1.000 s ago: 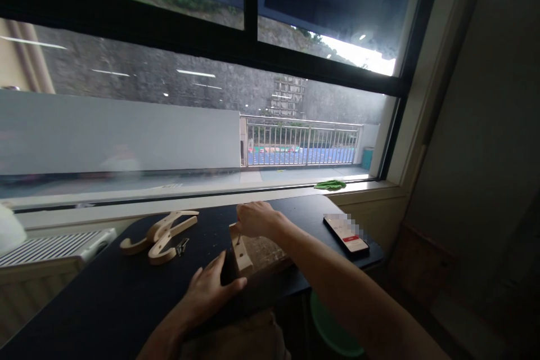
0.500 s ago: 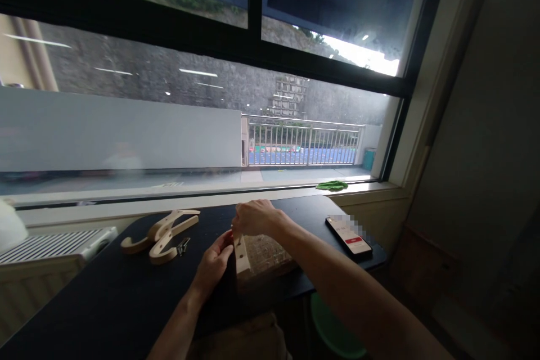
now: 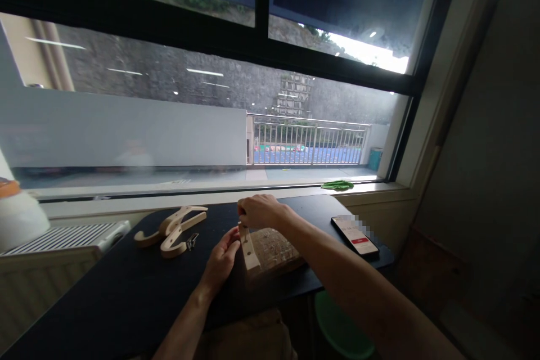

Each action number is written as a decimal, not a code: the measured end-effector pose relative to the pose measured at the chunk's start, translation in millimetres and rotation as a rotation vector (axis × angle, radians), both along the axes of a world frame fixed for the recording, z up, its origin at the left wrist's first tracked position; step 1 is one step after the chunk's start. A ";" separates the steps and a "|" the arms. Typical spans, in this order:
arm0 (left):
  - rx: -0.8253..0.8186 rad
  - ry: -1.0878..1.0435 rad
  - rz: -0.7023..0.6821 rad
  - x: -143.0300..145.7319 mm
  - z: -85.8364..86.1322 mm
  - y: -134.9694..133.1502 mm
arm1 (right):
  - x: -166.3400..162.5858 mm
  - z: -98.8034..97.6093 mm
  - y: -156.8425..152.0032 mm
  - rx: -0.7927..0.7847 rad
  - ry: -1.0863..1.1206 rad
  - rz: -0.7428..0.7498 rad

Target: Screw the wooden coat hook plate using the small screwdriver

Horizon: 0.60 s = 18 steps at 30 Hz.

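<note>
A light wooden block (image 3: pixel 250 250) with small holes in its face stands on a brown woven mat (image 3: pixel 276 248) on the black table (image 3: pixel 105 292). My right hand (image 3: pixel 258 211) is closed in a pinch over the block's top end, on something small I cannot make out. My left hand (image 3: pixel 221 259) rests against the block's left side with its fingers curled on it. Two curved wooden hook pieces (image 3: pixel 175 228) lie to the left, with a small metal part (image 3: pixel 193 241) beside them.
A phone (image 3: pixel 355 234) lies at the table's right end. A window sill with a green cloth (image 3: pixel 337 184) runs behind. A white radiator (image 3: pixel 63 236) stands at left, and a green stool (image 3: pixel 341 332) below the table's right edge.
My left hand has slid up from the block's near end to its left side. The view has shifted slightly; the right hand stays at the block's top.
</note>
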<state>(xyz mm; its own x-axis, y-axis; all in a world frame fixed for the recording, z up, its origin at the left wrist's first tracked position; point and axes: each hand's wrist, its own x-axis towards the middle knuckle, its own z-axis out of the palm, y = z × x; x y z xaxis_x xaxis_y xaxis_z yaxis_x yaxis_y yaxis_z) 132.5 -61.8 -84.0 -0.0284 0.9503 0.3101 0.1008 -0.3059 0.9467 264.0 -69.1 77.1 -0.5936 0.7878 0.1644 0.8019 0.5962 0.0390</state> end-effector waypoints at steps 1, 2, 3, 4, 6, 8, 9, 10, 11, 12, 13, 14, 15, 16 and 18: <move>0.002 -0.005 -0.007 0.2 0.6 -0.9 | 0.1 -0.4 0.2 0.005 0.000 0.008; 0.005 -0.010 -0.017 0.7 1.4 -1.8 | 0.1 -0.8 0.5 0.009 -0.001 0.014; 0.010 -0.016 -0.026 1.4 2.3 -2.8 | 0.0 -1.4 0.9 0.013 -0.003 0.018; 0.015 -0.020 -0.029 2.2 3.1 -3.6 | -0.2 -1.9 1.3 0.016 -0.006 0.021; 0.027 -0.018 -0.021 3.5 4.2 -4.9 | -0.6 -2.6 2.1 0.019 -0.012 0.023; 0.035 -0.001 -0.018 4.0 4.3 -5.2 | -0.9 -2.7 2.2 0.021 -0.017 0.019; 0.038 0.006 -0.021 3.9 4.0 -5.0 | -0.9 -2.6 1.9 0.022 -0.019 0.016; 0.039 0.012 -0.026 3.6 3.4 -4.6 | -0.8 -2.5 1.5 0.022 -0.021 0.013; 0.042 0.014 -0.030 3.1 2.6 -4.0 | -0.5 -2.4 1.1 0.023 -0.022 0.012; 0.046 0.014 -0.030 2.7 1.8 -3.3 | -0.2 -2.3 0.6 0.023 -0.024 0.011; 0.050 0.013 -0.028 2.3 1.0 -2.6 | 0.1 -2.3 0.2 0.024 -0.025 0.011; 0.054 0.013 -0.029 2.0 0.3 -2.0 | 0.4 -2.3 0.1 0.025 -0.025 0.011; 0.057 0.014 -0.031 1.8 -0.2 -1.5 | 0.5 -2.5 0.1 0.026 -0.026 0.012; 0.061 0.014 -0.030 1.9 -0.5 -1.3 | 0.5 -2.8 0.3 0.027 -0.026 0.014; 0.068 0.017 -0.018 2.4 -0.3 -1.4 | -0.5 -3.9 1.2 0.028 -0.029 0.016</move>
<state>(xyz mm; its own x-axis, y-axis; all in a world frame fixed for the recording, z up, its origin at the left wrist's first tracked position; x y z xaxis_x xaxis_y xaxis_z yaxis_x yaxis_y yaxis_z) 134.9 -63.2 -84.3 -0.0060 0.9271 0.3747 0.1110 -0.3717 0.9217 263.6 -68.0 73.2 -0.6106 0.7736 0.1694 0.7908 0.6069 0.0790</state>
